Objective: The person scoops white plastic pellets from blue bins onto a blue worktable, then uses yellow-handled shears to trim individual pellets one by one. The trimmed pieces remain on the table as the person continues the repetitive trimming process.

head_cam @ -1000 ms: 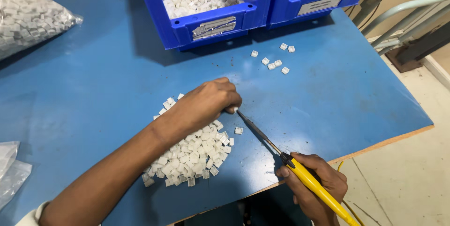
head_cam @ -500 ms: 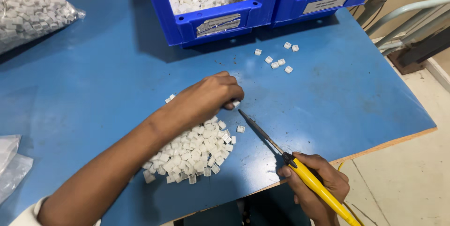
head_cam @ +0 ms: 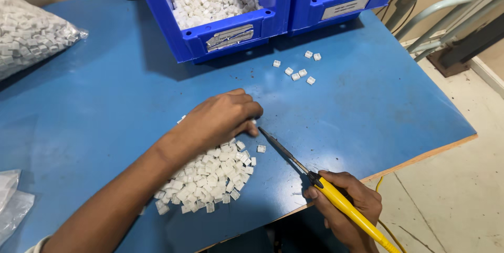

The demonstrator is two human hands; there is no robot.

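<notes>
Pile of small white plastic square pieces (head_cam: 207,177) lies on the blue tabletop (head_cam: 105,101), near its front edge, and our left hand (head_cam: 223,119) rests on the pile's upper end, fingers curled down over a piece at the fingertips (what they pinch we cannot tell). Our right hand (head_cam: 346,208), past the table's edge, grips the yellow-handled soldering iron (head_cam: 320,182) in a closed fist, its dark metal tip touching down just beside the left fingertips. One stray piece sits by the shaft. Farther out, a few loose white pieces (head_cam: 299,69) lie before two blue plastic bins (head_cam: 231,32) filled with the same parts; a clear bag of white pieces (head_cam: 31,32) sits far left.
</notes>
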